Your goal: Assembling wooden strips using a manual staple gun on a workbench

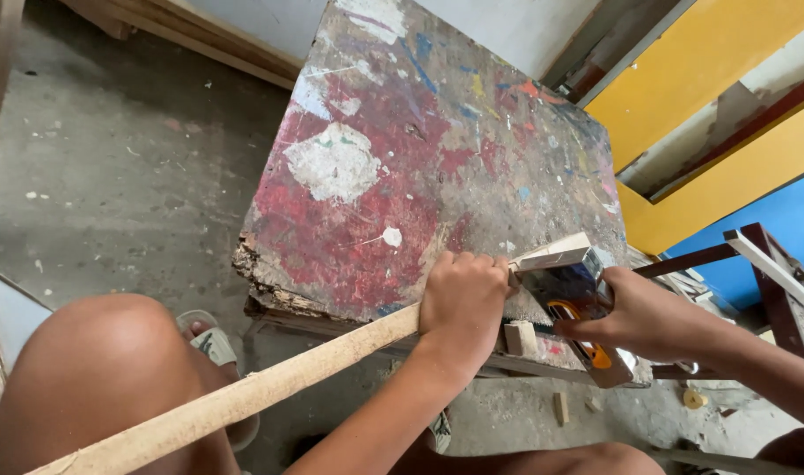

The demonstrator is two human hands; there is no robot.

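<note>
Paint-splattered workbench (402,176) on a dusty concrete floor (129,176), sawing going on.

Long pale wooden strip (244,396) lies across the bench's near edge, its end poking out past the left hand (462,303), which is clamped tight around it. Right hand (635,315) is closed on a handsaw (573,303) set against the strip just beside that fist. Small wood offcut (560,407) sits on the floor below.

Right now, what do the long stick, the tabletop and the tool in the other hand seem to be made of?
The long stick, gripped by the left hand, looks like pale raw wood, rough and unpainted. The tabletop seems to be old board, paint-splattered, its near edge crumbling in layers. The tool in the right hand appears to have a shiny metal blade and an orange part, perhaps plastic.
</note>
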